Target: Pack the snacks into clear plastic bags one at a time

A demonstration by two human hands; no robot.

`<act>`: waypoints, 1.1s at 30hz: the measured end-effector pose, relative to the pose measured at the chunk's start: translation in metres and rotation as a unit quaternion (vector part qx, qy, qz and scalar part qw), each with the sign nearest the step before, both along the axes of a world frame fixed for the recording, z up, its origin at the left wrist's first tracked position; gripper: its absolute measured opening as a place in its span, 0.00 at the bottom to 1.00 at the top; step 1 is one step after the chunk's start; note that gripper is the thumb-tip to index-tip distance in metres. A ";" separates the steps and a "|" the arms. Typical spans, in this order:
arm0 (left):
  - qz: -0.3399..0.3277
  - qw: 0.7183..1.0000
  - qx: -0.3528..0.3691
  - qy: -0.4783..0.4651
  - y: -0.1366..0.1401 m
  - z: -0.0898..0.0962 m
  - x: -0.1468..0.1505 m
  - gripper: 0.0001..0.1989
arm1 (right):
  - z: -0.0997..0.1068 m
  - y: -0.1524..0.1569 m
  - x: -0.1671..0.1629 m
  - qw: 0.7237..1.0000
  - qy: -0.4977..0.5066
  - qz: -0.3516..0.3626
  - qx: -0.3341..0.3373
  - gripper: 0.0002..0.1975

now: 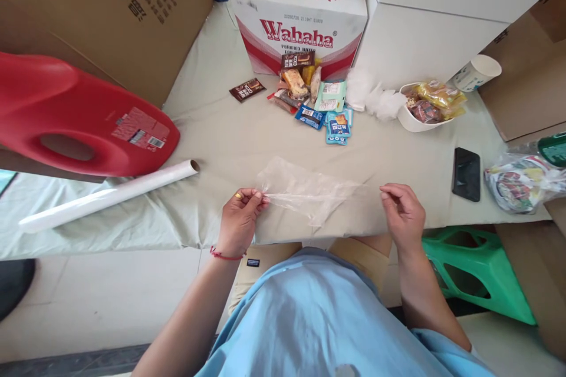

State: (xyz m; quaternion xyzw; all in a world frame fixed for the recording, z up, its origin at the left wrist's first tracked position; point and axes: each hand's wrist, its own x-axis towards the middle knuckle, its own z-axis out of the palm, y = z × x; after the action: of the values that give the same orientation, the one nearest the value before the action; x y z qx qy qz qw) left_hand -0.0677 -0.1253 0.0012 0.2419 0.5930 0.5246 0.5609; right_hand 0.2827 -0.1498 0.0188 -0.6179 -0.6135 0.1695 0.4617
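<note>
A clear, crumpled plastic bag point(309, 194) lies stretched out low over the cloth-covered table in front of me. My left hand point(242, 212) pinches its left end between thumb and fingers, pulling that corner into creases. My right hand point(403, 212) is closed in a pinch just past the bag's right end. The plastic is too transparent there to tell whether it reaches those fingertips. Beyond the bag lies a pile of small packaged snacks, with a brown cocoa packet point(247, 89) to its left and a light blue packet point(338, 123) at its front.
A white roll point(110, 194) and a red jug point(84, 118) lie at the left. Behind the snacks stands a Wahaha carton point(300, 17). To the right are a white bowl point(413, 121) of snacks, a paper cup point(475, 73), a black phone point(466, 174) and a green stool point(486, 271).
</note>
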 end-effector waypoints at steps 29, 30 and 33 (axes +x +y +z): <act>-0.028 0.988 -0.012 0.149 -0.011 0.004 0.017 0.18 | -0.018 0.009 -0.047 0.884 0.364 0.021 -0.293 0.25; -0.028 0.986 -0.022 0.163 -0.015 0.003 0.012 0.18 | -0.021 0.006 -0.041 0.893 0.339 0.022 -0.296 0.24; 0.007 0.974 -0.039 0.222 -0.025 0.006 -0.002 0.21 | -0.025 -0.003 -0.029 0.943 0.185 0.041 -0.274 0.20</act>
State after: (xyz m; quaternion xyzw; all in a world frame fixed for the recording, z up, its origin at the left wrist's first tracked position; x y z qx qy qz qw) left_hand -0.0693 -0.1500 0.0068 0.3262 0.7243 0.4382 0.4206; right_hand 0.2541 -0.1527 -0.0059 -0.6527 -0.4715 0.4612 0.3728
